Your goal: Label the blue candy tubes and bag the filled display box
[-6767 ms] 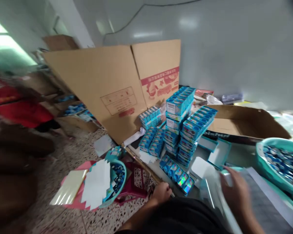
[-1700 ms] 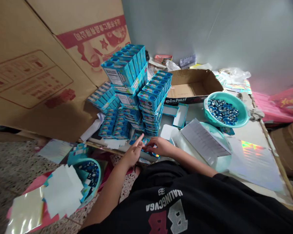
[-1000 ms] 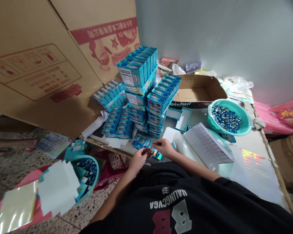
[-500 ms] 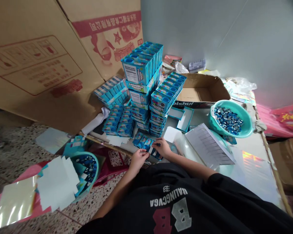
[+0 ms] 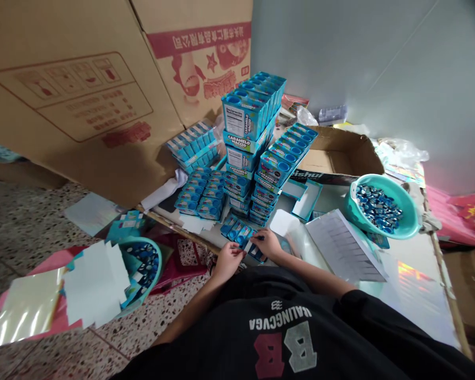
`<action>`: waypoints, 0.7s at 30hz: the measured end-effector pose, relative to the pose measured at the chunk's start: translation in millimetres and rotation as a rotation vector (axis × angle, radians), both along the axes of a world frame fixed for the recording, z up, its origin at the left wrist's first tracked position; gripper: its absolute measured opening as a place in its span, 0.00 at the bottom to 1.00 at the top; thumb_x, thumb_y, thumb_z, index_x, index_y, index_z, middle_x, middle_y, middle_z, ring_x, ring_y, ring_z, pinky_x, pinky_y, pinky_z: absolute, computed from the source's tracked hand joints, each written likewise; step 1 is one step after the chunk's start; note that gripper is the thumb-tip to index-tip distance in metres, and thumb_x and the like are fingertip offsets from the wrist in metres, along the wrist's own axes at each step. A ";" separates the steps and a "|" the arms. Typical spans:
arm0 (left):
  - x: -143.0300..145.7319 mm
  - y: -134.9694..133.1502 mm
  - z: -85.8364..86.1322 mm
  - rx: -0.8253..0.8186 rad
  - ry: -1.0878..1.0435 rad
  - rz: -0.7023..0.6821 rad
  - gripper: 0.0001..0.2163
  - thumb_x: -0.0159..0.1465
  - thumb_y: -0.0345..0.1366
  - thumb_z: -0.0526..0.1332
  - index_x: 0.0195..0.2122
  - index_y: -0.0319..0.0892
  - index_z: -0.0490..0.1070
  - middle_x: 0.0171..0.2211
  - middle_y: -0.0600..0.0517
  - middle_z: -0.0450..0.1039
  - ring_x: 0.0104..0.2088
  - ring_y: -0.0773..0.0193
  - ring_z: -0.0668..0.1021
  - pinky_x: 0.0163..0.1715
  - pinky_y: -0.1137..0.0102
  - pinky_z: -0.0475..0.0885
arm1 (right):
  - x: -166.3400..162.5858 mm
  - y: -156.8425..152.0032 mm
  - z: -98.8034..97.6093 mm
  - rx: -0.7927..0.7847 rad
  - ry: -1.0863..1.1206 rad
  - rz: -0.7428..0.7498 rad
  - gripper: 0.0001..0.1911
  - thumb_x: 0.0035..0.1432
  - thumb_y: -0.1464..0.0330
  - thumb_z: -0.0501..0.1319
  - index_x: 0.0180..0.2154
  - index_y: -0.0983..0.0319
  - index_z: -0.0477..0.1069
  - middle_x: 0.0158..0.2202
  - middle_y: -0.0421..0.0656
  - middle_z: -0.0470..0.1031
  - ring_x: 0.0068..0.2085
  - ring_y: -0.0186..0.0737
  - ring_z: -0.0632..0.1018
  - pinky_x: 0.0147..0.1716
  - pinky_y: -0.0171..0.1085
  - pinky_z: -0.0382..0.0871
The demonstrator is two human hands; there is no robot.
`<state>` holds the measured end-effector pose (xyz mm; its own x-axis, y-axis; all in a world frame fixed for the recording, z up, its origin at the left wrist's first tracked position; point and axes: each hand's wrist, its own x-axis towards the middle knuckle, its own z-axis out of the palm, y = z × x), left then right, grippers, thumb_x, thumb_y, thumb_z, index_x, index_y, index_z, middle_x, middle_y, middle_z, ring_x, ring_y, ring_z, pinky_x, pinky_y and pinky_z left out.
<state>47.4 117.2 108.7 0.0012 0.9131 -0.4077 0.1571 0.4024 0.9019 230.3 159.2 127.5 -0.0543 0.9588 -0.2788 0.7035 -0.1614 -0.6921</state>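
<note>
A small blue candy carton [image 5: 248,245], its pale flap showing, lies between my two hands at the table's near edge. My left hand [image 5: 228,259] grips its lower end with fingers and thumb drawn together. At its upper right, my right hand [image 5: 267,245] pinches the other end. Directly left of that carton is a short row of small blue cartons [image 5: 233,228] with round windows. More of the same part-folded blue card shows under my right hand. The fingertips hide some of the carton, and its contents cannot be made out.
Tall stacks of blue boxes [image 5: 243,119] rise behind my hands, beside flatter carton rows [image 5: 209,192]. To the right are a turquoise basin [image 5: 354,211] of blue-wrapped candies, a cardboard tray [image 5: 340,153] and a white sheet [image 5: 346,245]. A turquoise bucket [image 5: 158,253] stands lower left.
The camera view has turned slightly, so everything sits further right in the picture. Both hands stay at the same carton, with only small finger movement.
</note>
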 end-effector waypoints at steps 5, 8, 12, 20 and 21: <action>2.9 -0.9 -8.9 0.042 0.044 -0.034 0.11 0.62 0.40 0.67 0.40 0.38 0.70 0.29 0.55 0.75 0.30 0.64 0.79 0.36 0.66 0.75 | -0.9 0.1 0.5 -0.010 -0.020 0.008 0.11 0.61 0.62 0.66 0.37 0.64 0.76 0.48 0.46 0.77 0.51 0.45 0.76 0.54 0.51 0.69; 4.8 -3.4 -12.0 0.081 0.079 -0.059 0.11 0.66 0.42 0.63 0.41 0.38 0.71 0.33 0.53 0.75 0.34 0.64 0.79 0.39 0.64 0.76 | -0.2 3.0 0.7 -0.021 -0.028 0.016 0.12 0.61 0.61 0.66 0.36 0.64 0.75 0.43 0.44 0.78 0.48 0.43 0.77 0.51 0.49 0.71; 2.3 -7.3 -19.0 0.119 0.171 -0.104 0.11 0.68 0.43 0.61 0.43 0.40 0.72 0.38 0.51 0.75 0.38 0.62 0.78 0.42 0.62 0.76 | 3.5 14.5 -0.5 -0.049 -0.043 -0.012 0.13 0.61 0.60 0.66 0.38 0.64 0.73 0.38 0.42 0.76 0.40 0.40 0.78 0.43 0.45 0.74; -6.6 -10.2 -22.1 0.186 0.337 -0.187 0.10 0.67 0.42 0.61 0.39 0.39 0.71 0.34 0.52 0.73 0.35 0.63 0.76 0.41 0.62 0.74 | 29.5 15.9 1.6 -0.056 0.082 0.000 0.12 0.67 0.62 0.61 0.46 0.64 0.72 0.39 0.42 0.76 0.37 0.37 0.78 0.39 0.41 0.76; -7.5 -13.4 -18.7 0.198 0.349 -0.190 0.10 0.67 0.42 0.61 0.38 0.39 0.71 0.33 0.53 0.73 0.35 0.63 0.76 0.41 0.62 0.73 | 35.8 9.7 2.8 -0.042 0.096 0.005 0.12 0.67 0.63 0.61 0.46 0.64 0.72 0.40 0.42 0.77 0.38 0.38 0.79 0.41 0.42 0.76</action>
